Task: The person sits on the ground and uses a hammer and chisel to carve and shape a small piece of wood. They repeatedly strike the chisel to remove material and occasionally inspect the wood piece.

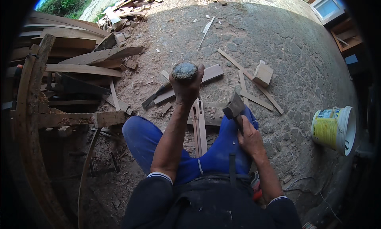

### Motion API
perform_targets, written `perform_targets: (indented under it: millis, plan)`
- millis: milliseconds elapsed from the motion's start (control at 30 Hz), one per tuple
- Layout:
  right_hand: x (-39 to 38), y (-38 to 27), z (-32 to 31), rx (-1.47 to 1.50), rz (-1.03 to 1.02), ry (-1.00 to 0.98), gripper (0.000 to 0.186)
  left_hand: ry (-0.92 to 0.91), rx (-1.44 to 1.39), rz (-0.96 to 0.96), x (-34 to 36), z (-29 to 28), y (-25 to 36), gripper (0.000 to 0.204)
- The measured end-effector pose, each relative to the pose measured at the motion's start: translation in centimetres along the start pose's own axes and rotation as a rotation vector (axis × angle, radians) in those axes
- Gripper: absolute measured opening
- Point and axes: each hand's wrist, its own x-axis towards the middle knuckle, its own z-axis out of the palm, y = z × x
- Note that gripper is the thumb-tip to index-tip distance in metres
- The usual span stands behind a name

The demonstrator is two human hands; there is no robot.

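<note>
Wood (203, 133) is set between the legs (143, 134); it is already slotted, so shaping seems begun, but what is left cannot be told. An axe (234, 106) is gripped by the closed right hand (251, 138). A round-topped tool (185, 71) is clenched in the left hand (187, 90). Print is carried by the bucket's (336, 137) yellow label (324, 129).

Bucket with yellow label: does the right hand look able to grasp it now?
Probably not: the right hand already grips what looks like a hatchet, and the bucket lies well to its right.
</note>
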Motion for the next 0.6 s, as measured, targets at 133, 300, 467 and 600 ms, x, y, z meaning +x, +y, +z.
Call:
perform_targets:
  millis: [133, 300, 467, 600]
  plan:
    - [0.5, -0.4, -0.2, 0.041, 0.022, -0.016, 0.054, 0.058, -0.051, 0.067, -0.8, 0.1, -1.4, 0.03]
    - [0.7, -0.7, -0.5, 0.085, 0.024, 0.005, 0.054, 0.046, -0.023, 0.056, -0.8, 0.5, -1.4, 0.029]
    - [0.8, 0.2, -0.3, 0.148, -0.013, 0.014, 0.059, 0.057, 0.003, 0.087, -0.2, -0.5, -2.7, 0.028]
    - [0.6, 0.5, -0.4, 0.266, -0.07, 0.073, 0.057, 0.085, -0.133, 0.005, 0.6, -2.4, -3.1, 0.024]
